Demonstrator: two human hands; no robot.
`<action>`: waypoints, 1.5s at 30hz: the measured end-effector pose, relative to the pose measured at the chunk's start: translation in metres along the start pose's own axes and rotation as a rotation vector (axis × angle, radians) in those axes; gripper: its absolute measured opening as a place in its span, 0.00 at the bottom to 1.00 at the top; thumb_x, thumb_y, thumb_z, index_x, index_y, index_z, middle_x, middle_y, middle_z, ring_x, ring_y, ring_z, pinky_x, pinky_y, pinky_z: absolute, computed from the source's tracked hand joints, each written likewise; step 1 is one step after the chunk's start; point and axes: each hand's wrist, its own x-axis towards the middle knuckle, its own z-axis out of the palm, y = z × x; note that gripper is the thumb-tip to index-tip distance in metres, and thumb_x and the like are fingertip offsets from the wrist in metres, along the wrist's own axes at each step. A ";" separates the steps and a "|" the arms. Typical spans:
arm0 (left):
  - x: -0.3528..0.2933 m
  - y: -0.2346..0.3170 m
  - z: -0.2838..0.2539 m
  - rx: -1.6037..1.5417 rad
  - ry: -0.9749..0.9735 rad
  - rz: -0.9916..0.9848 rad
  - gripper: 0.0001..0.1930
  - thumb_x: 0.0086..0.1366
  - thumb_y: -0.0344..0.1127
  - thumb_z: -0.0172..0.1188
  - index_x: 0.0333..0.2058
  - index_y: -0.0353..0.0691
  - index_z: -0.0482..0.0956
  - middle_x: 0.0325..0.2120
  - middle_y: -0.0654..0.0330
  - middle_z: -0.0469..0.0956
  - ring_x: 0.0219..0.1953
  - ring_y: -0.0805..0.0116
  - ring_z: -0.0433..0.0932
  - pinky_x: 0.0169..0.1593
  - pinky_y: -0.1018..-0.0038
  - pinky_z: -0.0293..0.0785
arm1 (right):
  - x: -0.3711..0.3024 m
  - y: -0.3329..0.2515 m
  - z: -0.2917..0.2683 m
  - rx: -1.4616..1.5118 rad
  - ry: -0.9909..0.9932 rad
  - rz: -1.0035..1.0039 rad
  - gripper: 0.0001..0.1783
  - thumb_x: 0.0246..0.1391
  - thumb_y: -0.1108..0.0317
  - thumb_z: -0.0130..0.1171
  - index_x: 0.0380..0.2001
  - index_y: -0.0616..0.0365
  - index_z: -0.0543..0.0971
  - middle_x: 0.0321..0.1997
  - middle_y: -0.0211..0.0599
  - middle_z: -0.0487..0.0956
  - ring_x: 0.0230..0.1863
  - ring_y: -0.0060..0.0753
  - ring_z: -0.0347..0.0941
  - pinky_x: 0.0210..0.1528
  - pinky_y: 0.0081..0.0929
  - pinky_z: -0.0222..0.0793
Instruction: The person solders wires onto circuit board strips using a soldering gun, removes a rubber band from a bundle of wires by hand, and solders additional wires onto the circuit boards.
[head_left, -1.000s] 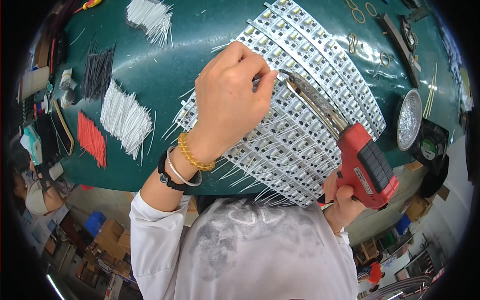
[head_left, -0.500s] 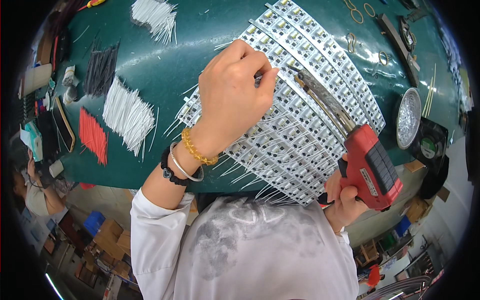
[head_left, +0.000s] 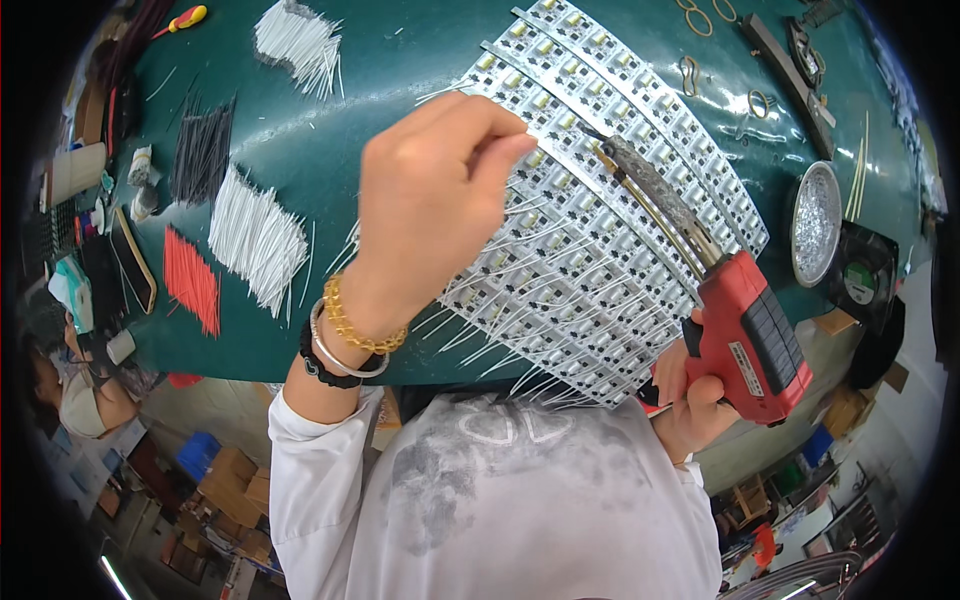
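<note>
My right hand [head_left: 690, 395], at the lower right, is wrapped around the handle of a red and black soldering gun [head_left: 750, 335]. Its long metal nozzle and dark tip reach up and left over a panel of small white LED circuit boards [head_left: 640, 105]. Over the panel's left side is my left hand [head_left: 435, 185], thumb and fingers pinched together. What the pinch holds, if anything, cannot be made out. Thin white wires [head_left: 545, 300] stick out from several rows on the panel's near and left sides. Part of the panel is hidden behind my left hand.
Bundles of white [head_left: 258, 240], black [head_left: 203, 150] and red wires [head_left: 191, 280] lie at the left of the green table [head_left: 375, 75], with another white bundle [head_left: 298, 45] farther back. A screwdriver [head_left: 187, 18] is at the far left. A metal bowl [head_left: 816, 222] and black fan [head_left: 862, 275] sit at right.
My left hand has moved left, away from the gun's tip, still pinched. The soldering gun in my right hand has shifted only slightly to the right.
</note>
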 end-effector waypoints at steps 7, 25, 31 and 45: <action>-0.001 -0.012 0.021 0.052 -0.059 0.034 0.05 0.53 0.28 0.64 0.24 0.35 0.77 0.18 0.62 0.72 0.19 0.75 0.68 0.24 0.78 0.63 | 0.000 0.003 0.002 -0.004 -0.008 0.064 0.44 0.50 0.39 0.56 0.47 0.77 0.65 0.09 0.26 0.64 0.07 0.17 0.57 0.13 0.16 0.52; 0.006 -0.010 0.017 0.009 -0.109 -0.083 0.06 0.51 0.31 0.62 0.19 0.38 0.75 0.16 0.62 0.71 0.19 0.62 0.71 0.24 0.69 0.66 | -0.020 0.026 -0.032 -0.331 -0.063 0.053 0.19 0.48 0.67 0.64 0.43 0.64 0.77 0.29 0.32 0.74 0.26 0.28 0.70 0.30 0.25 0.65; 0.004 -0.012 0.017 -0.018 -0.103 -0.071 0.06 0.53 0.29 0.63 0.23 0.33 0.77 0.16 0.63 0.70 0.17 0.76 0.63 0.22 0.78 0.58 | -0.017 0.021 -0.025 -0.308 -0.031 0.042 0.17 0.46 0.70 0.65 0.40 0.64 0.76 0.31 0.35 0.74 0.26 0.29 0.70 0.31 0.24 0.65; 0.005 -0.012 0.019 -0.009 -0.094 -0.060 0.07 0.52 0.31 0.63 0.22 0.34 0.77 0.16 0.61 0.72 0.16 0.73 0.66 0.22 0.76 0.61 | -0.007 0.005 0.001 -0.042 0.079 -0.024 0.40 0.49 0.47 0.63 0.47 0.77 0.67 0.10 0.28 0.65 0.09 0.19 0.58 0.13 0.17 0.52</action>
